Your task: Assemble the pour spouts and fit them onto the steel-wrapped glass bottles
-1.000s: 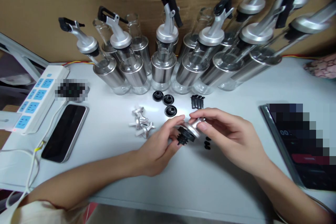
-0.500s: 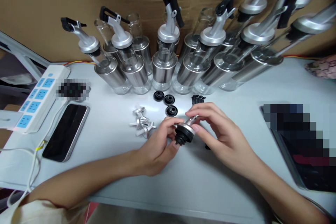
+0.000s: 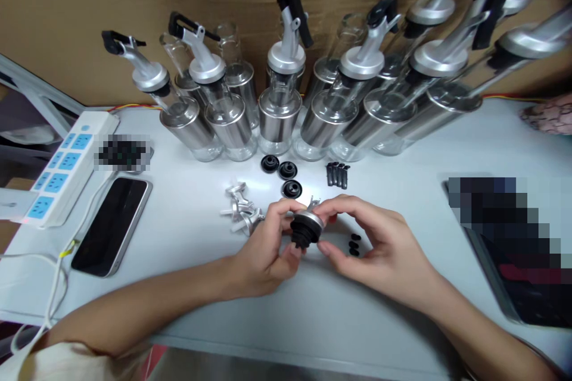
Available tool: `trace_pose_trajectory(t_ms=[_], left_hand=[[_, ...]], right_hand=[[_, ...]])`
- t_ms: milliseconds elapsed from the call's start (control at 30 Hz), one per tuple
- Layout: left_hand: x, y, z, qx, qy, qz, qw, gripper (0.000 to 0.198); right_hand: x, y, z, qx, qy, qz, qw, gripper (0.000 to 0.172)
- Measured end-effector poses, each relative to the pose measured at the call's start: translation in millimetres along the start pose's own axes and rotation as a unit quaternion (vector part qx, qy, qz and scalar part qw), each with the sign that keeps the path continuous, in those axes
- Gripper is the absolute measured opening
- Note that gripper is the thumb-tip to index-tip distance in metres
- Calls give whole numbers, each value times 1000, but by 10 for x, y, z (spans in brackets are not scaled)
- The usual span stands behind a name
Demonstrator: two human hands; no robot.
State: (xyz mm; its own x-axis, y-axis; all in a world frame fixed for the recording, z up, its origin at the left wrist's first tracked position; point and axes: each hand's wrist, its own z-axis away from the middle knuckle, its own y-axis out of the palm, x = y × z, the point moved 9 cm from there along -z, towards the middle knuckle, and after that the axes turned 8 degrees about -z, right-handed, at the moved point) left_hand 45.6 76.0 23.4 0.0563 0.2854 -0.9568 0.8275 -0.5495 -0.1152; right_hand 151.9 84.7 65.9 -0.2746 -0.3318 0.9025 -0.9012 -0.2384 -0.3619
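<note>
Black stopper point(image 3: 305, 233) gripped by left fingers point(image 3: 283, 209), its silver spout point(image 3: 314, 204) mostly hidden, hold of right fingers point(image 3: 345, 205) unclear

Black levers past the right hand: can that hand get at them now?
Probably yes: nothing seems to lie between the right hand and the black levers, though that hand is busy at the spout piece.
</note>
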Motion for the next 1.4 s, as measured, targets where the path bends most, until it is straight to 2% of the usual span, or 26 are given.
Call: trace_pose_trajectory(t_ms=[167, 367, 533, 833, 1000, 1267, 1400], left_hand=[[44, 22, 2, 10, -12, -9, 1000, 32], [90, 6, 7, 6, -30, -32, 999, 48], [21, 0, -17, 0, 4, -9, 1000, 48], [-1, -11, -24, -8, 9, -13, 1000, 37], [66, -6, 5, 5, -35, -1, 999, 29], [167, -59, 18, -8, -119, -7, 993, 34], [85, -69, -26, -15, -96, 20, 995, 33]], right_hand=[[-10, -1, 9, 6, 1, 34, 999, 20], [-12, -9, 2, 4, -3, 53, 999, 18], [-11, 6, -8, 11, -1, 52, 999, 15], [-19, 5, -10, 12, 0, 51, 999, 17], [-3, 13, -14, 22, 0, 55, 998, 18], [-64, 39, -33, 28, 32, 28, 999, 19], [-99, 49, -36, 23, 46, 3, 999, 19]])
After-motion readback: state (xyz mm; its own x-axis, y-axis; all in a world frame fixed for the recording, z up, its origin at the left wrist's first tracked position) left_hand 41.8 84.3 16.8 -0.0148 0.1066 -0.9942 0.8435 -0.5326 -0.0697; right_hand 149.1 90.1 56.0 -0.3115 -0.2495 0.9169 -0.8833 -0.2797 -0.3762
